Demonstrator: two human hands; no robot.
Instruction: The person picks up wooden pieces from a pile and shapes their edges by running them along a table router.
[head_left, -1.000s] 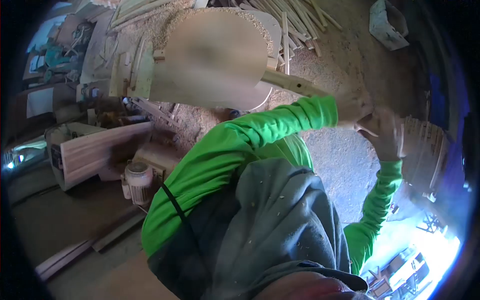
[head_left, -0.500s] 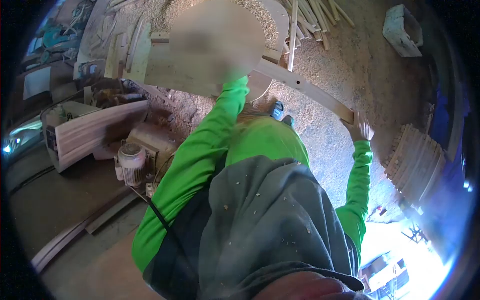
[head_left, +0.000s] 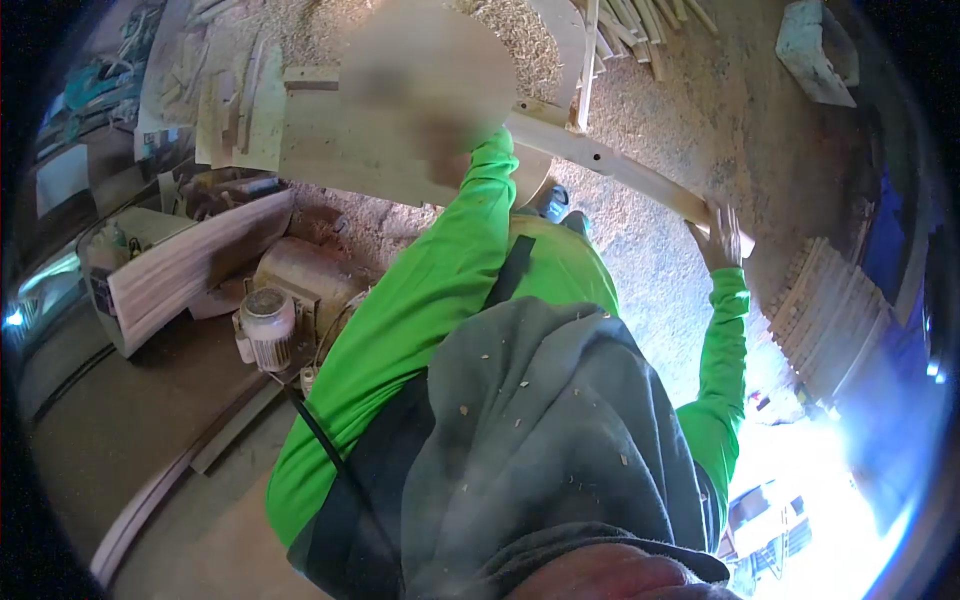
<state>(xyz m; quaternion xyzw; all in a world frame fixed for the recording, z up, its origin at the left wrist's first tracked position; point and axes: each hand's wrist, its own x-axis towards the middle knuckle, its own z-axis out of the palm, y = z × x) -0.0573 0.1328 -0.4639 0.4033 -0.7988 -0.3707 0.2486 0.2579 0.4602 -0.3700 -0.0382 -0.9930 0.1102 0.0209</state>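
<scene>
A long wooden board point(head_left: 640, 178) with a dark hole runs from beside the round blurred patch down to the right. Near its lower right end, my right hand point(head_left: 722, 238) is closed round it, fingers on top. My left hand point(head_left: 445, 150) is over the pale work table point(head_left: 330, 150), at the lower edge of the blurred patch. Its fingers are smeared, so what it holds or touches cannot be made out. A small wooden block point(head_left: 312, 78) lies on the table to the left.
Sawdust and wood strips point(head_left: 640, 25) lie beyond the table. Stacked slats point(head_left: 828, 315) stand at right, below a pale, open-sided box point(head_left: 815, 52). A motor point(head_left: 268, 325) and a machine with a light wooden panel point(head_left: 195, 260) are at left. My shoes point(head_left: 556, 203) show below the board.
My left hand has moved from near my right hand to the table. My right hand has come onto the board's end. Since half a second ago, the board has shifted slightly to the right.
</scene>
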